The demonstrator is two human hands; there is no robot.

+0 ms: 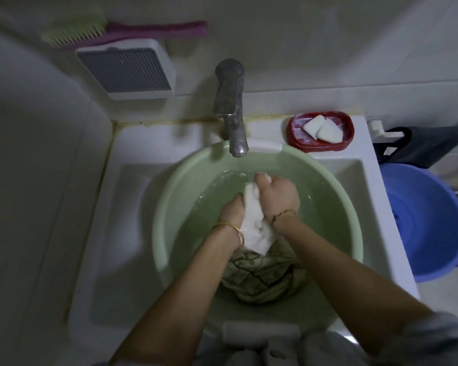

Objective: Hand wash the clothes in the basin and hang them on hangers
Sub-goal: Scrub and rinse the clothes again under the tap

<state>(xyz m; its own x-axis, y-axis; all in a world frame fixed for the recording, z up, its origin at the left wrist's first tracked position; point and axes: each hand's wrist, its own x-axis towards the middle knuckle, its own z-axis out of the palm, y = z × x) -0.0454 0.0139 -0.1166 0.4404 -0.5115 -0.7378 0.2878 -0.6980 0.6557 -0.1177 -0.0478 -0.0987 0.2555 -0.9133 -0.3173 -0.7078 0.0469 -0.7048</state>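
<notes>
Hands (pixel 251 204) | both apparently gripping white cloth (pixel 254 231) | basin (pixel 167 212)

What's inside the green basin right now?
Green basin holds water, white cloth gripped by left hand and right hand, plus olive garment. Anything beneath is hidden.

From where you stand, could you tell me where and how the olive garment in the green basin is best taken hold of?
Probably the bunched top folds of the olive garment, coming from above at the near side of the green basin. It lies crumpled in water, so no hem shows, and both hands, left hand and right hand, occupy the far side, holding the white cloth.
</notes>
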